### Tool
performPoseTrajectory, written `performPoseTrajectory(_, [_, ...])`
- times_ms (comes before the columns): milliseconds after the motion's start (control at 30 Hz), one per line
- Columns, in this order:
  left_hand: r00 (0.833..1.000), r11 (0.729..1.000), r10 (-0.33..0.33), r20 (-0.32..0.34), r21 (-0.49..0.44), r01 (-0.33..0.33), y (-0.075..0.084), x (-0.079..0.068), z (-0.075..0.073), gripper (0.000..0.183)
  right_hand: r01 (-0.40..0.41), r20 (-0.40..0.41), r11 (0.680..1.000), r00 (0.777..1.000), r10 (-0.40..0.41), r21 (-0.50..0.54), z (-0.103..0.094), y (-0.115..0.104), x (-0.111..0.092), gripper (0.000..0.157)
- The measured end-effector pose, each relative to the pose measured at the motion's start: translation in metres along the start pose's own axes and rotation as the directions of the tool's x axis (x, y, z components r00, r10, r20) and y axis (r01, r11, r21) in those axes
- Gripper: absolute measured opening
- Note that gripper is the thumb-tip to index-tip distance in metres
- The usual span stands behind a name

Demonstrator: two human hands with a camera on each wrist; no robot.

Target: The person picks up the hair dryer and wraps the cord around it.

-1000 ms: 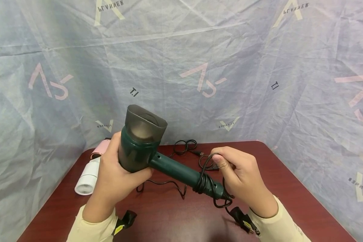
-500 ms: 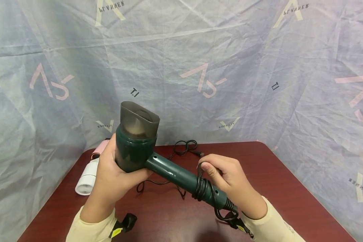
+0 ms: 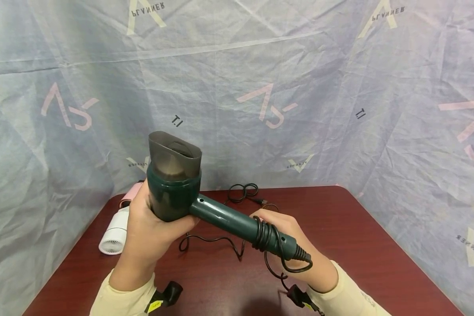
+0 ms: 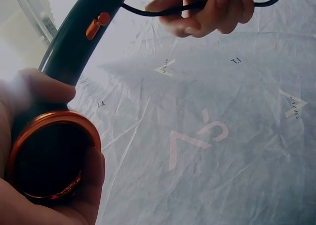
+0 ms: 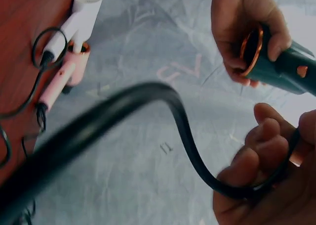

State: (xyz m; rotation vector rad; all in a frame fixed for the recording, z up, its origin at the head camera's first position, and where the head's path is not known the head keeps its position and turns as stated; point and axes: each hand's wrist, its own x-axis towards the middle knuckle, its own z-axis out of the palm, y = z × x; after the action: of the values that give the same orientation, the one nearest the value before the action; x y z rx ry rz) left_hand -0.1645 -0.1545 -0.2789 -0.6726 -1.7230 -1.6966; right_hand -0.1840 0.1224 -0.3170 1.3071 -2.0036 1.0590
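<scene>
A dark green hair dryer (image 3: 174, 197) with a smoky translucent nozzle (image 3: 174, 160) is held up above the table, nozzle pointing upward. My left hand (image 3: 152, 232) grips its barrel; in the left wrist view, thumb and fingers wrap around the copper-rimmed rear end (image 4: 91, 123). The handle (image 3: 229, 219) slants down to the right, with the black cord (image 3: 263, 235) coiled around its lower part. Behind that handle, partly hidden by it in the head view, is my right hand (image 3: 288, 224). Its curled fingers hold a loose stretch of cord in both wrist views.
A white hair dryer (image 3: 116, 230) and a pink one (image 3: 132, 193) lie at the left of the dark red table (image 3: 339, 245). Black cords (image 3: 221, 239) run across the tabletop, one looped cord (image 3: 242, 193) lying near the back edge. Grey fabric walls (image 3: 221, 87) surround the table.
My right hand has moved left and down, passing behind the handle with the cord. The hair dryer and my left hand have shifted slightly left.
</scene>
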Motion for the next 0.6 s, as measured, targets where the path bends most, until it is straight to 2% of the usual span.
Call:
performPoseTrajectory(167, [0.999,0.997,0.054,-0.002,-0.062,-0.054,-0.002,0.001,0.001,0.076,0.031,0.019,0.995,0.999,-0.032,0.092,0.003,-0.002,-0.005,0.028])
performPoseTrajectory(267, [0.995,0.99,0.103,-0.002,-0.099,-0.103,-0.003,0.002,0.001,0.075,-0.08,0.073,0.981,0.995,0.068,0.179,0.004,-0.006,-0.009,0.031])
performPoseTrajectory(400, [0.992,0.983,0.129,-0.016,-0.127,-0.13,-0.005,0.002,0.001,0.076,-0.215,0.177,0.927,0.97,0.167,0.307,0.008,-0.011,-0.008,0.031])
performPoseTrajectory(467, [0.991,0.983,0.132,-0.027,-0.125,-0.134,-0.006,0.002,0.001,0.076,-0.242,0.205,0.914,0.962,0.182,0.326,0.01,-0.013,-0.007,0.03])
performPoseTrajectory(600, [0.987,0.983,0.148,-0.059,-0.1,-0.153,-0.007,0.003,0.003,0.075,-0.267,0.234,0.914,0.952,0.199,0.307,0.013,-0.017,-0.008,0.026])
